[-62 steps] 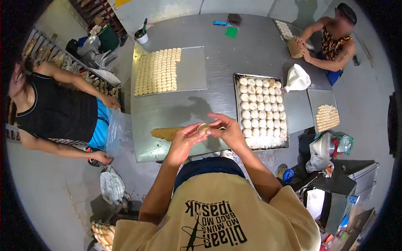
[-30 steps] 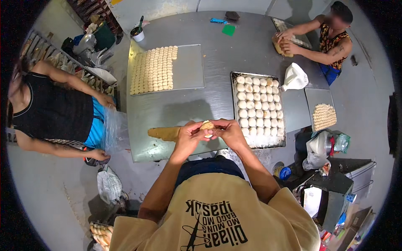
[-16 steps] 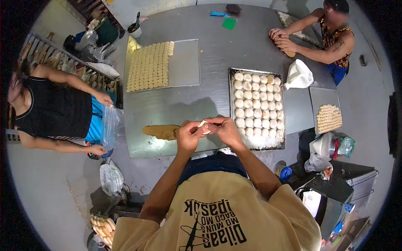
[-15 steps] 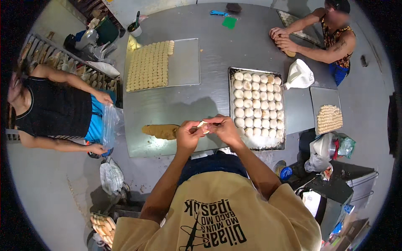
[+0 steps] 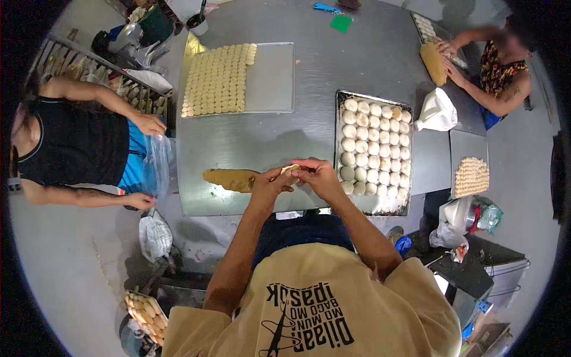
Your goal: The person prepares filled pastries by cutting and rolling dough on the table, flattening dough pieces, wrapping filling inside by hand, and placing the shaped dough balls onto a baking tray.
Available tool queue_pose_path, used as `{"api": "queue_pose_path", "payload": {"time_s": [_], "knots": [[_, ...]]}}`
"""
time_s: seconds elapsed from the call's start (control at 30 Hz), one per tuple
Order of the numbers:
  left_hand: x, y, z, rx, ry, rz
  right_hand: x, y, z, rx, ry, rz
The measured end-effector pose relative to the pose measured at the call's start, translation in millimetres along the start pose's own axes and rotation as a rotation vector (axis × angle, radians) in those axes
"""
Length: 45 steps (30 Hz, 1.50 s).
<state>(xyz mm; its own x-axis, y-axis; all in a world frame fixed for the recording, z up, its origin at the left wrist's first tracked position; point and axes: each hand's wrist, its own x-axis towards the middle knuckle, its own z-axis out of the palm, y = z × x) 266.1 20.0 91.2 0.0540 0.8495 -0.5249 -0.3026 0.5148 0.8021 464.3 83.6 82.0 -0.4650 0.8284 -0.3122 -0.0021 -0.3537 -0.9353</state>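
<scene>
Over the table's near edge, my left hand point(image 5: 272, 184) and my right hand point(image 5: 319, 177) meet with fingers closed on one small piece of pale dough point(image 5: 289, 168). Some brown filling seems to show against the dough, but my fingers hide most of it. Just left of my left hand, a long brown lump of filling point(image 5: 229, 179) lies on the metal table. To the right of my right hand is a dark-rimmed baking tray point(image 5: 372, 205) with rows of round white dough balls point(image 5: 373, 149).
A tray point(image 5: 270, 77) of small dough pieces lies at far left, another tray point(image 5: 467, 143) at right. A white cloth bag point(image 5: 437, 111) sits beside the baking tray. At left a person holds a plastic bag point(image 5: 156, 163); at far right another handles a brown log point(image 5: 433, 64).
My fingers have shifted around the dough, the right hand closing over it. The whole view has moved slightly. At far right, the person's hands have moved along the brown log, uncovering more of it.
</scene>
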Motion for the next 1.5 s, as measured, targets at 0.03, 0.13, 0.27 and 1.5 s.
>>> {"api": "queue_pose_path", "payload": {"time_s": [0.03, 0.13, 0.27, 1.5], "knots": [[0.3, 4.4, -2.3, -0.011, -0.006, -0.003, 1.1, 1.7, -0.3, -0.01, 0.005, 0.007], [4.1, 24.1, -15.3, 0.081, -0.087, -0.056, 7.1, 0.6, -1.1, -0.075, -0.01, 0.021], [7.6, 38.3, -28.5, 0.091, -0.245, -0.056, 11.0, -22.3, 8.1, -0.149, 0.047, 0.087], [85.4, -61.3, -10.3, 0.853, 0.228, 0.064, 43.6, 69.6, -5.6, -0.91, 0.194, -0.03]]}}
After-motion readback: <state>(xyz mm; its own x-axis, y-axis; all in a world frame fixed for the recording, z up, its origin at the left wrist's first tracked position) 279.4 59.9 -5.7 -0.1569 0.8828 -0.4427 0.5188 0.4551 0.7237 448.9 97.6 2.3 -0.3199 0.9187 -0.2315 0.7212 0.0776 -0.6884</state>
